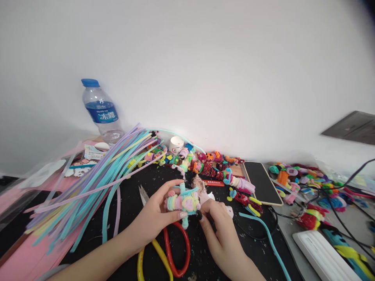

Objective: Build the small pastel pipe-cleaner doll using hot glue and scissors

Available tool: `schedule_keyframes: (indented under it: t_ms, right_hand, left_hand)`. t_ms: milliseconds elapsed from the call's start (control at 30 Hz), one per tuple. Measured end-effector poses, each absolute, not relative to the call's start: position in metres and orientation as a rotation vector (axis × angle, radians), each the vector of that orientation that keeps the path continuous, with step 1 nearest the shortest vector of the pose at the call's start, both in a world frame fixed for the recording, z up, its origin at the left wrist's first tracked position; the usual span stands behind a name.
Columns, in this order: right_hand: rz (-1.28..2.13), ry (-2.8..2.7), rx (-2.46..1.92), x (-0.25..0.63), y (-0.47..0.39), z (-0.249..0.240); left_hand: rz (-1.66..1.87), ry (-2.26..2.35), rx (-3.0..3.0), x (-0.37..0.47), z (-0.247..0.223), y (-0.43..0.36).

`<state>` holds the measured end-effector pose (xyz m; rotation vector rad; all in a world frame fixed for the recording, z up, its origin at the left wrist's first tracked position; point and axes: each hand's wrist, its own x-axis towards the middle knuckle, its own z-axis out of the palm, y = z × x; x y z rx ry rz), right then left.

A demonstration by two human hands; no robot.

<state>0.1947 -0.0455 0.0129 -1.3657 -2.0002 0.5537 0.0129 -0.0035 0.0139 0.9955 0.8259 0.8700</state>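
Left of the left hand (pixel 155 208) fans a bundle of pastel pipe cleaners (pixel 117 175). That hand holds a fuzzy pastel figure (pixel 187 202), above scissors (pixel 167 248) lying between both wrists. The right hand's (pixel 219 222) bent fingers meet the figure's dark end; whether they grip it, I cannot tell. Beyond them curves a blue strip (pixel 268 230).

Forearms (pixel 123 248) are bare; the left hand (pixel 162 207) has a glossy thumbnail (pixel 183 214).

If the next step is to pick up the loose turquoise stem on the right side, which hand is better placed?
Probably the right hand: it is nearer to the turquoise stem, while the left hand lies farther away, gripping the pastel fuzzy figure.
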Motion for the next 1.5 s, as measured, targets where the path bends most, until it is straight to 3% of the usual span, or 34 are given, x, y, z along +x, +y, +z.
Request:
schedule_keyframes:
  t_ms: [600,1500]
  right_hand:
    - [0.719,-1.854,-1.32,0.1977,-0.0472,0.0081]
    - [0.239,-2.213,-1.263,0.193,-0.0441,0.0138]
  left_hand:
    - [0.769,0.726,0.919,0.0075,0.0182,0.0003]
    - [0.77,0.874,1.204,0.0098,0.0213,-0.0053]
